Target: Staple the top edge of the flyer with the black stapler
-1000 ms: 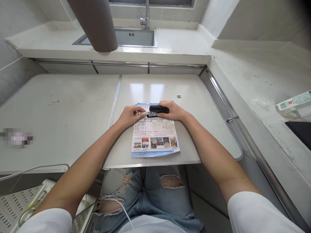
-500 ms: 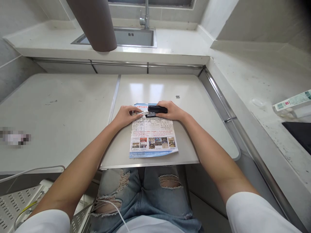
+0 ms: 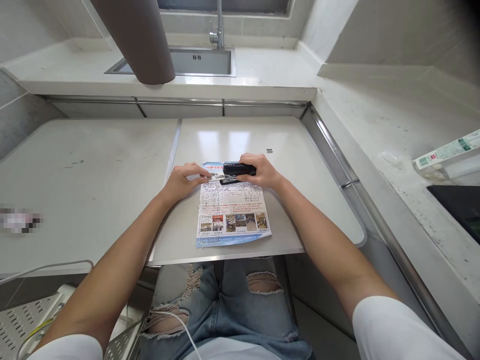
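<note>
We cannot see the right end of the black stapler (image 3: 236,169), which the right hand (image 3: 261,171) covers, and we find the leaflet (image 3: 240,202) mostly too finely printed to read. The brown column (image 3: 138,40), cut off by the top edge, hides part of the sink (image 3: 210,62), and pixelation blurs a small object (image 3: 18,220) at our far left.

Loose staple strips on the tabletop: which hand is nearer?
Right. The right hand grips the black stapler just this side of the staple strips; the left hand is farther left, at the stapler's metal part.
</note>
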`<state>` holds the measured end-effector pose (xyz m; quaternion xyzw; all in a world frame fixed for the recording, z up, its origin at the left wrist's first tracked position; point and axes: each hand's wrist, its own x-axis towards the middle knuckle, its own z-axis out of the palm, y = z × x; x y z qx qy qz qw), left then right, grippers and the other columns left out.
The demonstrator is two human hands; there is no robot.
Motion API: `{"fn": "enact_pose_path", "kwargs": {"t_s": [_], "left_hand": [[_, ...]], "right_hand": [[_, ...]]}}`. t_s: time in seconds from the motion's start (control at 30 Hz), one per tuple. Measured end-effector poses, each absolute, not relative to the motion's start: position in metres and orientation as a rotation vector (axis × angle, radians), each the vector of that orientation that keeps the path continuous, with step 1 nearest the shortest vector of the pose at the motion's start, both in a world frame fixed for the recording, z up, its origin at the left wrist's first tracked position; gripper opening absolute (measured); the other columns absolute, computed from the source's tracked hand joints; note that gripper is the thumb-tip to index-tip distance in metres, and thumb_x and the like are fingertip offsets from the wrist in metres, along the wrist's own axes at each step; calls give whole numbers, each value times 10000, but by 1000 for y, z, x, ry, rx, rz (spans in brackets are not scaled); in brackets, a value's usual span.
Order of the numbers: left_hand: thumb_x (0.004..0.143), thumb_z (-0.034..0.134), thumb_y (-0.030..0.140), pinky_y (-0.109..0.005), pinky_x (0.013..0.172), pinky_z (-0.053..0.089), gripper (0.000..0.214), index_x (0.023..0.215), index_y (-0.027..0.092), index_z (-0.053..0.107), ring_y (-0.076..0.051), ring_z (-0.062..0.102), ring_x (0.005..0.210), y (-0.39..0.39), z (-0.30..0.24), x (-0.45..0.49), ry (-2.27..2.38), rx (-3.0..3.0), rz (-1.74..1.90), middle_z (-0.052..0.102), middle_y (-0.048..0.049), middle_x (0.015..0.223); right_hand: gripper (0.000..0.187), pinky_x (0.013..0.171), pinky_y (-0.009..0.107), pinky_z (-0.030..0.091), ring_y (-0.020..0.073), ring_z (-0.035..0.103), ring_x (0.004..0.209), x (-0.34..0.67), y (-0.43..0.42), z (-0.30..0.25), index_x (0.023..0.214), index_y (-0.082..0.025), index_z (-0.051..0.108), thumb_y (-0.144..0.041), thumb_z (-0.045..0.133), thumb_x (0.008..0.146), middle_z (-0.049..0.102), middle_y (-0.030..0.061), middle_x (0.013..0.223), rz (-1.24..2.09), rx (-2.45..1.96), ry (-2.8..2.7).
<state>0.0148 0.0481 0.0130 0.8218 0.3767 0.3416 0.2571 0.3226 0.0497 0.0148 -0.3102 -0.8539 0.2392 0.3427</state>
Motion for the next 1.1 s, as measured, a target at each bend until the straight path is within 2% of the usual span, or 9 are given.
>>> {"fn": "enact_pose_path", "kwargs": {"t_s": [0.17,0.33,0.47,0.6,0.7,0.8,0.87,0.97,1.1], "left_hand": [[822,826,425,-388,923,550,303,1043,235,745,-224,684,928,43,9,26,953,2161,936,760,-45,955],[843,811,435,-359,864,529,276,985,227,697,-204,636,885,42,7,28,880,2169,890,702,-33,916],[846,815,402,-361,850,518,260,996,230,691,-201,623,874,44,6,30,836,2207,926,700,-36,950],[911,727,336,-412,936,518,181,1059,236,698,-239,642,993,50,5,33,1071,2249,1026,730,-58,1055],[946,639,305,-502,1060,476,215,1138,236,708,-297,622,1174,54,1,33,1157,2362,874,729,-97,1248],[911,611,264,-595,1157,394,337,1232,243,712,-367,536,1378,57,-6,30,1147,2472,685,597,-130,1519],[862,604,226,-627,1201,344,453,1304,251,699,-396,459,1473,58,-10,28,1138,2503,614,518,-138,1599],[805,603,209,-643,1232,306,545,1341,250,692,-418,414,1513,60,-13,27,1140,2506,562,506,-145,1606],[778,603,200,-617,1213,355,534,1300,233,712,-396,546,1383,60,-10,27,1102,2513,588,608,-140,1476]], "right_hand": [[293,779,375,442,235,555,865,299,35,21,937,-238,593,-522,665,949,635,60,879,630,-659,-2260],[331,739,373,431,231,540,808,288,31,13,866,-236,578,-543,679,937,612,56,825,641,-676,-2247],[319,768,387,456,241,574,829,291,33,15,899,-237,617,-540,717,917,651,57,839,628,-706,-2266],[290,846,433,478,276,616,913,314,44,22,986,-227,671,-493,749,901,701,83,957,441,-1030,-2130],[294,868,475,485,316,619,950,346,57,22,1053,-207,684,-463,728,916,693,121,1008,269,-1412,-1920],[286,886,509,503,349,622,968,376,66,19,1059,-204,695,-438,739,901,697,145,994,209,-1651,-1809],[258,875,512,518,353,633,955,388,68,18,1036,-206,712,-395,755,865,716,146,988,197,-1734,-1771],[228,853,496,529,340,644,910,395,67,18,993,-210,736,-333,752,802,738,128,953,172,-1792,-1749],[202,851,454,512,311,640,895,391,65,17,964,-222,742,-268,699,772,747,94,925,193,-1745,-1900]]}}
